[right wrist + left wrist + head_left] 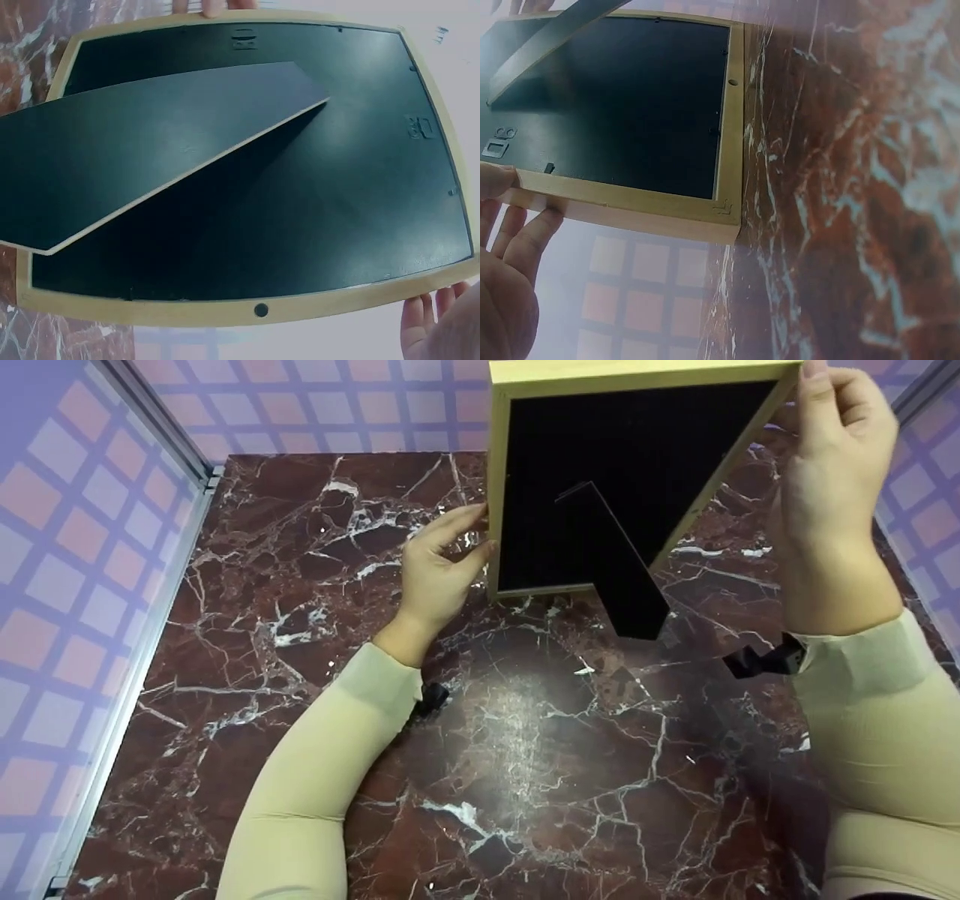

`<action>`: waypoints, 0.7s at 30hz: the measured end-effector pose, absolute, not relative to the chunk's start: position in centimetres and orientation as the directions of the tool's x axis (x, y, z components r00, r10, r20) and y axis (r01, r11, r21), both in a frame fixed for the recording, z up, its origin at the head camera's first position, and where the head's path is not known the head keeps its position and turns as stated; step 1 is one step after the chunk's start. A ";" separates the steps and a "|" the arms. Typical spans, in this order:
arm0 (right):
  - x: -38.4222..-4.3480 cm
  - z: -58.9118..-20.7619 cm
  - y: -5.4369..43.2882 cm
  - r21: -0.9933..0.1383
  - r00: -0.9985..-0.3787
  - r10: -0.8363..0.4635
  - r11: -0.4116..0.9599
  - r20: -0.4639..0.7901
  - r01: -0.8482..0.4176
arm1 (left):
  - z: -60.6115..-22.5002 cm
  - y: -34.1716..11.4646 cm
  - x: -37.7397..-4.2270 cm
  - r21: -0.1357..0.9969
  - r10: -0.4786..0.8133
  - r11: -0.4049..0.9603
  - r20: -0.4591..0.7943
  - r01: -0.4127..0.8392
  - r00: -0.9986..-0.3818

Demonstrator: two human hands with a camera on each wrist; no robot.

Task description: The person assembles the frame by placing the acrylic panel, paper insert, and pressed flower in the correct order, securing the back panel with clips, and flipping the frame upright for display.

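Note:
A picture frame (555,442) stands upright with its black back toward me, bordered in pale wood. Its easel leg (630,585) is swung out from the backing and slants down toward me. My left hand (442,570) holds the left side of the border between thumb and fingers, as the left wrist view also shows. At the upper right corner, my right hand (840,465) grips the border with thumb and curled fingers. In the left wrist view the lower border (735,135) is right at the marble surface. The front of the picture frame is hidden.
Under the picture frame is a dark red marble-patterned tabletop (510,750) with white veins. Checkered walls (67,547) with metal rails (142,660) enclose it at the back and sides. Small black mounts (761,658) stick out at both cuffs.

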State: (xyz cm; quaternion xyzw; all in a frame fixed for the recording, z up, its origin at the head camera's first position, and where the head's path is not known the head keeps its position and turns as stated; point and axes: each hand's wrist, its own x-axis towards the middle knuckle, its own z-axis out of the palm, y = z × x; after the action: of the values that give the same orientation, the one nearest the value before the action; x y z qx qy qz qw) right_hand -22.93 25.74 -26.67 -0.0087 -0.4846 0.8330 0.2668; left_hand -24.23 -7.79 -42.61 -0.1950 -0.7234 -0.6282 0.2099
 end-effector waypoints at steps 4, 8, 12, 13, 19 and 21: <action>-22.6 -26.5 26.1 -0.801 -0.843 0.477 -0.388 0.248 -0.456 | -42.6 -7.7 -24.2 0.815 0.011 0.116 0.570 0.567 -0.822; -22.2 -26.6 26.4 -0.800 -0.828 0.491 -0.365 0.269 -0.476 | -42.7 -7.6 -24.1 0.802 -0.001 0.106 0.591 0.588 -0.807; -21.9 -26.8 26.5 -0.796 -0.836 0.471 -0.370 0.283 -0.479 | -42.8 -7.6 -24.1 0.793 -0.006 0.082 0.606 0.604 -0.795; -21.8 -26.9 26.6 -0.796 -0.839 0.464 -0.375 0.283 -0.476 | -42.8 -7.6 -24.0 0.788 -0.006 0.083 0.612 0.610 -0.791; -22.1 -27.5 27.3 -0.794 -0.860 0.452 -0.420 0.238 -0.440 | -42.9 -7.5 -23.7 0.753 0.000 0.164 0.646 0.637 -0.764; -22.1 -27.8 27.6 -0.798 -0.865 0.444 -0.420 0.235 -0.432 | -42.9 -7.3 -23.6 0.743 0.016 0.168 0.655 0.648 -0.755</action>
State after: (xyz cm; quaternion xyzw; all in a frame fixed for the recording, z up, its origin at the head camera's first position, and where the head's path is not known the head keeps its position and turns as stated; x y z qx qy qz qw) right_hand -22.15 27.65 -27.76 -0.0064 -0.4715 0.8426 0.2601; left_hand -23.55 -7.35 -42.90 -0.2310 -0.7179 -0.6020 0.2625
